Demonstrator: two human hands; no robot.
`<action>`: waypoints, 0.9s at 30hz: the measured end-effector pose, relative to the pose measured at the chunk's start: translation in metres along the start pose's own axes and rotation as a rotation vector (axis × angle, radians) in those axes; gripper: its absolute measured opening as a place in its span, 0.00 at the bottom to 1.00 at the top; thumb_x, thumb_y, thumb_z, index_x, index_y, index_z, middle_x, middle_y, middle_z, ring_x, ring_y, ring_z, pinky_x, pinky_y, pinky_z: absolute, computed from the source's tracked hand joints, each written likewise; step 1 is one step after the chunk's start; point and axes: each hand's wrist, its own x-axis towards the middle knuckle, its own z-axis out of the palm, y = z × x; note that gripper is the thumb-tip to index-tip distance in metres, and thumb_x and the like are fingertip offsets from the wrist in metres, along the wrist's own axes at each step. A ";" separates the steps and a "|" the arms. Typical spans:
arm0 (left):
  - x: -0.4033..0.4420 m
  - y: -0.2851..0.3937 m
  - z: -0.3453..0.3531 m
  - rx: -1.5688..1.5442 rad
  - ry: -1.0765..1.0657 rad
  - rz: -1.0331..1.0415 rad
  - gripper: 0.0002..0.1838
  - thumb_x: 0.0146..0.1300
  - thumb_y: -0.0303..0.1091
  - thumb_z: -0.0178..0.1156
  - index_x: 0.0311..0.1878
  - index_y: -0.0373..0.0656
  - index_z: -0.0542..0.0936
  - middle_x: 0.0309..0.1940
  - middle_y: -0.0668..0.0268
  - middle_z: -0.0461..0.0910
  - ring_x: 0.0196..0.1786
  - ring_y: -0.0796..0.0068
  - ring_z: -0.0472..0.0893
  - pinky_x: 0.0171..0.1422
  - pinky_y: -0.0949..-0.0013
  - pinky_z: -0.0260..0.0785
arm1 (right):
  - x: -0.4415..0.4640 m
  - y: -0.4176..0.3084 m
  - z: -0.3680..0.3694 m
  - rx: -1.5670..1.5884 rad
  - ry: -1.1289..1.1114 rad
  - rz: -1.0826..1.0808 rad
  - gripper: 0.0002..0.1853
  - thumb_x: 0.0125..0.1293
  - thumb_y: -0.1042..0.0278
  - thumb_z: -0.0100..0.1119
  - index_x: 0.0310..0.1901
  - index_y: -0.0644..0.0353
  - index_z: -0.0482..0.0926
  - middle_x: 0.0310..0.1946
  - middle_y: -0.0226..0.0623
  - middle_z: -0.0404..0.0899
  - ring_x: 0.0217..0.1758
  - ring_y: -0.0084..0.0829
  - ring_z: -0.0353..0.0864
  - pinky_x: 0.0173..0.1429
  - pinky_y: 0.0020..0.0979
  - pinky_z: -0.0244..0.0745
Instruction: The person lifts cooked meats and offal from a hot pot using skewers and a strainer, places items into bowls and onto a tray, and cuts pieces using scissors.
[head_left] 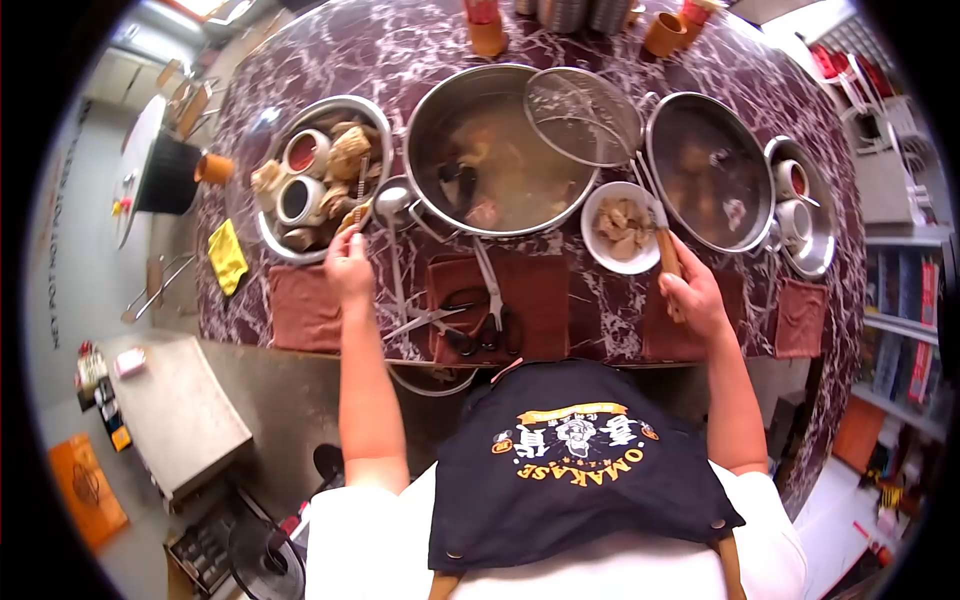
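Observation:
My left hand (348,268) is closed around slim metal tongs (362,192), which reach over a steel bowl (385,128) on the left. That bowl holds brown chunks of food (349,150) and two white cups, one with red sauce (304,152) and one with dark sauce (300,201). In my right hand (692,292), closed, is the wooden handle of a wire mesh strainer (583,115). Its mesh hangs over the right side of a large pot (412,150) of cloudy broth. Beneath the handle, a white bowl (592,250) contains pale food pieces.
Another pot (745,130) of dark liquid stands right, beside a steel bowl (822,262) with two cups. Scissors (492,320) lie on a brown cloth (545,290) near the front edge. A yellow cloth (227,257) lies at left. Orange cups (664,35) line the back.

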 end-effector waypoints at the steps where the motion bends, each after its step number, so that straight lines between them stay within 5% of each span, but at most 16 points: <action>1: -0.014 0.000 0.001 0.016 0.021 0.037 0.09 0.70 0.28 0.57 0.48 0.36 0.81 0.34 0.71 0.80 0.34 0.85 0.74 0.40 0.79 0.68 | 0.024 0.014 0.009 -0.051 -0.032 -0.126 0.36 0.64 0.70 0.55 0.74 0.61 0.56 0.29 0.27 0.74 0.25 0.17 0.71 0.30 0.21 0.71; 3: -0.043 0.001 -0.001 -0.029 0.047 -0.034 0.10 0.69 0.28 0.57 0.49 0.36 0.81 0.31 0.75 0.77 0.31 0.88 0.70 0.35 0.81 0.63 | 0.049 -0.010 0.030 -0.388 -0.106 -0.013 0.34 0.63 0.69 0.56 0.71 0.65 0.60 0.38 0.38 0.80 0.37 0.27 0.80 0.44 0.26 0.76; 5: -0.075 0.007 -0.011 -0.003 0.057 -0.096 0.10 0.69 0.27 0.57 0.49 0.35 0.81 0.29 0.76 0.75 0.29 0.89 0.68 0.31 0.82 0.60 | 0.073 0.001 0.037 -0.500 -0.143 -0.233 0.33 0.63 0.68 0.56 0.69 0.66 0.63 0.51 0.49 0.80 0.53 0.35 0.81 0.59 0.30 0.72; 7: -0.106 0.003 -0.026 0.042 0.092 -0.138 0.10 0.69 0.26 0.56 0.50 0.34 0.81 0.30 0.76 0.76 0.29 0.89 0.69 0.32 0.82 0.61 | 0.076 -0.020 0.035 -0.577 -0.208 -0.116 0.31 0.63 0.68 0.55 0.69 0.60 0.65 0.51 0.50 0.80 0.55 0.36 0.79 0.61 0.32 0.71; 9: -0.136 -0.003 -0.041 0.111 0.124 -0.130 0.10 0.69 0.25 0.56 0.51 0.34 0.80 0.32 0.74 0.78 0.31 0.88 0.71 0.35 0.82 0.64 | 0.082 -0.042 0.030 -0.588 -0.304 -0.022 0.30 0.62 0.74 0.53 0.68 0.61 0.66 0.44 0.30 0.77 0.44 0.21 0.74 0.51 0.25 0.72; 13: -0.173 -0.015 -0.053 0.017 0.160 -0.282 0.11 0.70 0.24 0.55 0.53 0.33 0.79 0.32 0.76 0.75 0.30 0.89 0.70 0.34 0.83 0.61 | 0.116 -0.028 0.031 -0.452 -0.354 0.050 0.28 0.62 0.74 0.51 0.66 0.61 0.68 0.38 0.30 0.77 0.40 0.20 0.75 0.48 0.23 0.72; 15: -0.178 -0.011 -0.051 0.006 0.136 -0.293 0.11 0.70 0.24 0.55 0.53 0.32 0.79 0.32 0.75 0.76 0.31 0.89 0.70 0.35 0.83 0.62 | 0.124 -0.021 0.050 -0.435 -0.247 0.014 0.29 0.63 0.73 0.51 0.68 0.56 0.67 0.27 0.26 0.72 0.26 0.17 0.71 0.29 0.22 0.69; 17: -0.177 -0.002 -0.042 0.004 0.110 -0.282 0.11 0.70 0.24 0.55 0.53 0.33 0.79 0.32 0.75 0.77 0.31 0.89 0.71 0.35 0.83 0.62 | 0.127 -0.027 0.068 -0.318 -0.335 0.138 0.30 0.63 0.73 0.51 0.70 0.52 0.66 0.24 0.25 0.70 0.23 0.16 0.69 0.23 0.22 0.65; 23: -0.146 0.047 -0.011 0.260 -0.004 -0.142 0.10 0.68 0.28 0.57 0.49 0.34 0.81 0.35 0.70 0.82 0.35 0.84 0.77 0.41 0.77 0.69 | 0.122 -0.014 0.066 0.085 -0.363 0.168 0.24 0.65 0.75 0.52 0.64 0.65 0.69 0.27 0.24 0.72 0.27 0.15 0.72 0.31 0.19 0.68; 27: -0.103 0.071 0.023 0.707 -0.125 0.077 0.12 0.64 0.38 0.58 0.46 0.45 0.84 0.31 0.59 0.85 0.34 0.65 0.85 0.40 0.66 0.74 | 0.115 -0.001 0.053 0.274 -0.385 0.198 0.31 0.65 0.76 0.52 0.71 0.63 0.62 0.29 0.26 0.72 0.28 0.17 0.73 0.33 0.20 0.70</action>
